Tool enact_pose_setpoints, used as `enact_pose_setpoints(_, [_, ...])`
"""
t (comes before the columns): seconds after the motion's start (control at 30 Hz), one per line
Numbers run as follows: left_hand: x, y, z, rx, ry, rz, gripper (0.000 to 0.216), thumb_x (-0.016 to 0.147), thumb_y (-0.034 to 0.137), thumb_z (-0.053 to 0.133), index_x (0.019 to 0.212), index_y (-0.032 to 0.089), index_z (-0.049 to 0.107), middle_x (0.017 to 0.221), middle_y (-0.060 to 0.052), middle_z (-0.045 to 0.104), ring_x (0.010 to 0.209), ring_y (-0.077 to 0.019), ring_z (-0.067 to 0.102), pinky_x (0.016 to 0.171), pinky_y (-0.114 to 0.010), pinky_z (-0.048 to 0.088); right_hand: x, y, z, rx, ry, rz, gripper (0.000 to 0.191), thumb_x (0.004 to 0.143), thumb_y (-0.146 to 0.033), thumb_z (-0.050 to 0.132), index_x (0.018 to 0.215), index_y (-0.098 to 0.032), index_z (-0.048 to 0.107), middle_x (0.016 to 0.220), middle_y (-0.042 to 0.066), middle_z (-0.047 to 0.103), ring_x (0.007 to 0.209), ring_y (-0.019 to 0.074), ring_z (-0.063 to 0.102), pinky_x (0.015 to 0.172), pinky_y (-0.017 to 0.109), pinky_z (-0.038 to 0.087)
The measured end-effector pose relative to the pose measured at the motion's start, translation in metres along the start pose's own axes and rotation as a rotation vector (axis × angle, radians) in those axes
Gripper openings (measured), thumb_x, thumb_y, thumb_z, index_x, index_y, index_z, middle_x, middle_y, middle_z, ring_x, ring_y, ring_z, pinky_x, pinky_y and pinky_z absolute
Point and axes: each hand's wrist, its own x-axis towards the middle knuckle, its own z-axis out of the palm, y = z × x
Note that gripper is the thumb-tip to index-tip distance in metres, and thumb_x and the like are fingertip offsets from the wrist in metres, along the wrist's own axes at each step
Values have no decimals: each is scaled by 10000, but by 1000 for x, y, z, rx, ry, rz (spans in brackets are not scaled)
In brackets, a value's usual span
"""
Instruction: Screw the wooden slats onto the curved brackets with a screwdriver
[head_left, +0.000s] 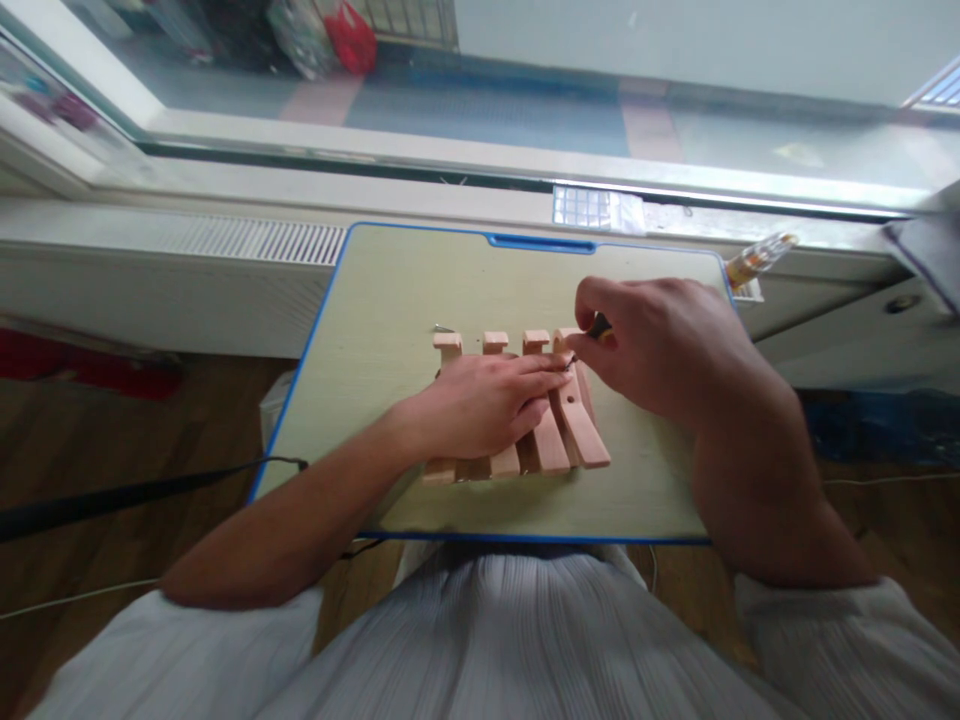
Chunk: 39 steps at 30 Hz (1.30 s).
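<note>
The left hand point(487, 405) lies flat, palm down, on a slatted wooden rack point(559, 440) that sits near the middle of the blue-edged lap table point(375, 330). The right hand point(660, 345) is closed around a small dark-handled tool point(598, 327), its tip at the rack's rightmost slat beside the left fingertips. A small screw point(442, 328) lies on the table just behind the rack.

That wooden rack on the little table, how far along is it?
Four slats of the wooden rack already sit side by side. The left hand presses them flat while the right hand works a dark-handled tool at the rightmost slat. A small metal piece lies unused beside the rack. Which fastenings remain is hidden.
</note>
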Motion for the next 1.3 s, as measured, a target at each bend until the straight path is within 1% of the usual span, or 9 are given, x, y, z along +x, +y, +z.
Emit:
enact_pose_setpoints(0.17, [0,1,-2,-6,-15,0,451,1145,372,433,1544,329,637,1711,56,513,1476,-214,618,1185,-379,517,-6,4,-5,149,-32,-108,185,907,-191,577,1077,-215,644,1094,94,750,827,211,645,667,338,345])
enact_pose_setpoints(0.3, [1,1,-1,-12,-18,0,453,1144,359,432,1550,316,631,1711,55,511,1485,-211,613,1223,-399,499,-10,7,-4,228,-49,-174,246,858,-102,531,1062,-206,622,1011,74,733,804,199,633,678,328,375])
enact_pose_setpoints(0.47, [0,1,-1,-11,0,2,448,1136,352,454,1546,331,634,1707,57,518,1448,-216,644,1181,-391,528,-7,4,-1,177,-4,-154,307,872,-138,567,1151,-199,680,979,92,787,822,239,685,685,347,368])
enact_pose_setpoints(0.67, [0,1,-3,-21,-11,-4,457,1134,353,446,1548,323,638,1706,36,525,1437,-218,648,1150,-370,534,-1,-2,-2,23,-7,-17,285,977,-339,599,1215,-226,709,882,102,797,733,254,683,631,357,281])
enact_pose_setpoints(0.77, [0,1,-3,-24,-18,-3,453,1137,355,437,1541,332,641,1708,40,522,1441,-221,646,1154,-375,531,-5,2,-4,92,-23,-59,336,943,-279,615,1270,-219,664,1051,108,802,838,252,702,671,353,341])
enact_pose_setpoints(0.87, [0,1,-3,-31,-21,-3,450,1139,352,434,1541,337,636,1713,45,516,1462,-217,630,1188,-384,511,-10,7,-6,199,-79,-158,325,890,-159,582,1203,-206,655,1165,106,774,936,245,704,721,346,396])
enact_pose_setpoints(1.03, [0,0,-3,-40,-17,2,451,1140,348,433,1545,338,632,1713,49,515,1475,-202,618,1211,-366,488,-8,9,-4,215,-60,-146,285,878,-139,578,1133,-198,690,1092,105,793,893,242,701,717,346,403])
enact_pose_setpoints(1.2, [0,2,-4,-29,-22,-9,451,1140,360,433,1539,341,644,1710,63,516,1429,-214,652,1166,-378,519,-2,5,-3,74,-48,-24,216,939,-307,611,1068,-207,752,852,104,783,739,248,673,648,352,321])
enact_pose_setpoints(1.3, [0,2,-4,-30,-28,-8,452,1140,364,436,1541,343,642,1718,64,506,1420,-217,659,1154,-376,525,-2,5,-4,46,-58,38,254,959,-385,613,1080,-216,759,812,100,775,688,242,648,630,352,289])
